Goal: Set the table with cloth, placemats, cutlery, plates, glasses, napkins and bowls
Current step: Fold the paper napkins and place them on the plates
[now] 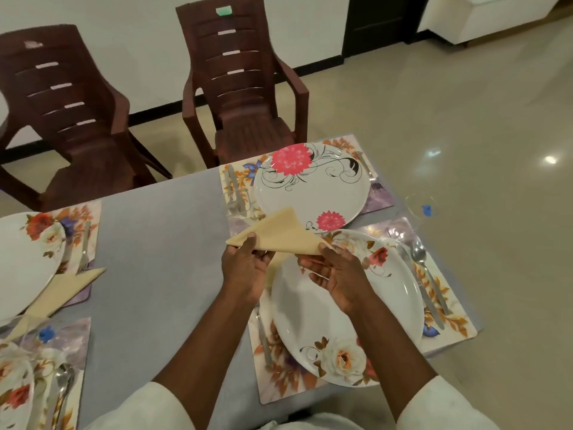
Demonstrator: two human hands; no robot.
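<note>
Napkin, pale yellow cloth, triangle-folded (280,232) | held above near floral white plate (344,308) | long edge left–right | left hand (245,268) pinches left corner, right hand (336,274) right corner — equally near.

Cream napkin (280,235), folded to a triangle, held above the near white floral plate (347,308) on its placemat (449,321); left hand (245,268) pinching one corner, right hand (335,274) the other. Grey cloth (161,259) beneath.
</note>
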